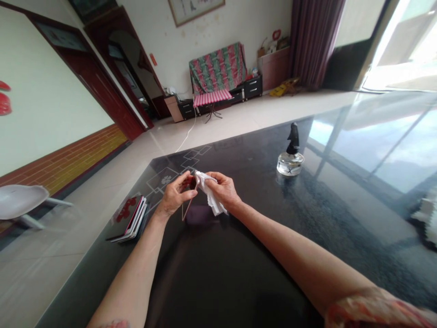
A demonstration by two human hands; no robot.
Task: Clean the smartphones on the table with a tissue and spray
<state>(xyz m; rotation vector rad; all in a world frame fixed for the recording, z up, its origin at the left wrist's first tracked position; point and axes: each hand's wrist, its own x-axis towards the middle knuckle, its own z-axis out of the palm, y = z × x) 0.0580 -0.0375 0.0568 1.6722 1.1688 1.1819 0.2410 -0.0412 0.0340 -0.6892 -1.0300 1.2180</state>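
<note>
My left hand (176, 193) grips a thin flat phone-like slab (190, 204) between thumb and fingers. The slab is tilted almost edge-on, showing a narrow pinkish rim; its face is mostly hidden. In my right hand (221, 186) is a crumpled white wipe (212, 196), pinched by thumb and fingers and pressed against the slab's upper end. Part of the wipe hangs down below my fingers. Left of my left forearm lies a stack of thin flat items (129, 221) with pale edges and a dark, glossy top showing red.
A clear spray bottle (290, 164) with a black trigger head stands upright on the glossy black table (218, 264). Some white material (429, 214) lies at the table's right edge. A pale stool (23, 200) is on the floor at left.
</note>
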